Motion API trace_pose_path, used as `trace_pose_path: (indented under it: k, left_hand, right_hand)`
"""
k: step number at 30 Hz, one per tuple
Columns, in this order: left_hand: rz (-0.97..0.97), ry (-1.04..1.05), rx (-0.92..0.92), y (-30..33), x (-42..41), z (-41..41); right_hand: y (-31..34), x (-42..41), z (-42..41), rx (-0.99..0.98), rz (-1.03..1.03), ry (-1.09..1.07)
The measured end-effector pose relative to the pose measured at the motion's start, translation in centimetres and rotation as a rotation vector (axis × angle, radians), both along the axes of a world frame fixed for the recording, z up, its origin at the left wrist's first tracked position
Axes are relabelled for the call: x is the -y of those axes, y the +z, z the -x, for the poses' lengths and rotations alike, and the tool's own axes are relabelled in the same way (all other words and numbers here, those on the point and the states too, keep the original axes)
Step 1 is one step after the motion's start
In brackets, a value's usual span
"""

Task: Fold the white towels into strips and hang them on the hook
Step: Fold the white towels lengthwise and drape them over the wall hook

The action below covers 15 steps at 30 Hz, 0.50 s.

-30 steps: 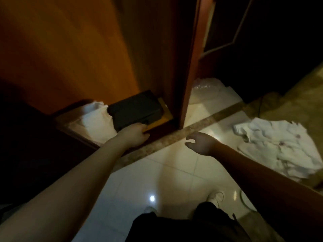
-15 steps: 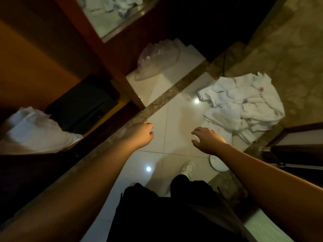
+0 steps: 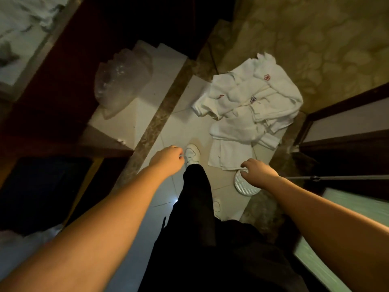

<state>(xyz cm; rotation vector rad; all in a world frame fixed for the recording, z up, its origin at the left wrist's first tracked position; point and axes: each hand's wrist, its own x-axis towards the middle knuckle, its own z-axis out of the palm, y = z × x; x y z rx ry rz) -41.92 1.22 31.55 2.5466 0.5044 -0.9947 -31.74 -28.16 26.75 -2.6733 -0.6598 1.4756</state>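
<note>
A loose heap of white towels with small red and dark emblems lies on the tiled floor to the upper right. My right hand hovers just below the heap's near edge, fingers loosely curled, holding nothing. My left hand hangs over the floor left of the heap, beside my white shoe, fingers loosely curled and empty. No hook is in view.
A round white ribbed disc lies on the floor under my right hand. A clear plastic bag sits on a raised white step at upper left. Dark wooden cabinet panels stand left, a dark-framed door right. My black trouser leg fills the lower middle.
The view has swung from the cabinet shelf down to the floor. My left hand left the shelf's black box, and both hands now reach toward the towel heap, which is nearer.
</note>
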Motion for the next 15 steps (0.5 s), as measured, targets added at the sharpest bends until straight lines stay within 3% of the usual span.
trace_pose_path:
  k: [8, 15]
  left_hand:
    - [0.132, -0.119, -0.128, -11.4, -1.5, -12.6]
    - [0.147, -0.219, -0.227, -25.4, -1.7, -21.1]
  right_hand:
    - [-10.2, -0.4, -7.8, -0.125, 0.110, -0.199]
    - [-24.3, -2.7, -12.6, -0.135, 0.066, -0.434]
